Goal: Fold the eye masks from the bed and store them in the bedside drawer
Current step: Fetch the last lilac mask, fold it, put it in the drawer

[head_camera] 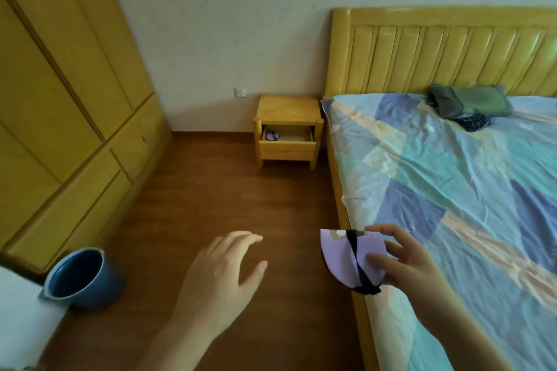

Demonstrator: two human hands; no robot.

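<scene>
My right hand (pixel 404 265) pinches a folded lilac eye mask (pixel 342 259) with a black strap across it, held above the bed's near left edge. My left hand (pixel 223 277) hovers over the floor to its left, fingers apart, holding nothing. Far ahead, the wooden bedside table (pixel 287 108) has its drawer (pixel 287 149) pulled out. Another lilac eye mask (pixel 272 136) lies in the drawer's left part. The bed (pixel 452 175) wears a patchwork sheet in blue, teal and peach.
A yellow wardrobe (pixel 60 99) lines the left wall. A blue bucket (pixel 81 277) stands on the brown wooden floor near a white object at lower left. Folded dark and green clothes (pixel 467 104) lie by the headboard (pixel 446 48).
</scene>
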